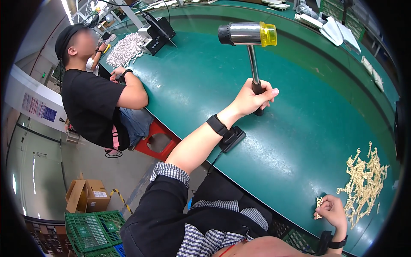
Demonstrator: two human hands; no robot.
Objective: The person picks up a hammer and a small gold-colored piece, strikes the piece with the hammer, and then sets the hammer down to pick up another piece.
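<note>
Hands apart over the green counter [205, 81]: the left hand [252, 97] is clenched round the handle of a raised hammer [247, 35] near the counter's middle, while the right hand [332, 210] pinches a small tan piece [319, 202] at the near edge beside a heap of tan pieces [364, 184].

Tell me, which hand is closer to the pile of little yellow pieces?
The right hand. It rests right beside the pile of little yellow pieces, pinching one at the pile's edge. The left hand is far off, holding the hammer upright.

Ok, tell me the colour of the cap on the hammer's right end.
Translucent yellow, on the hammer raised in the left hand; head view shows it best.
</note>
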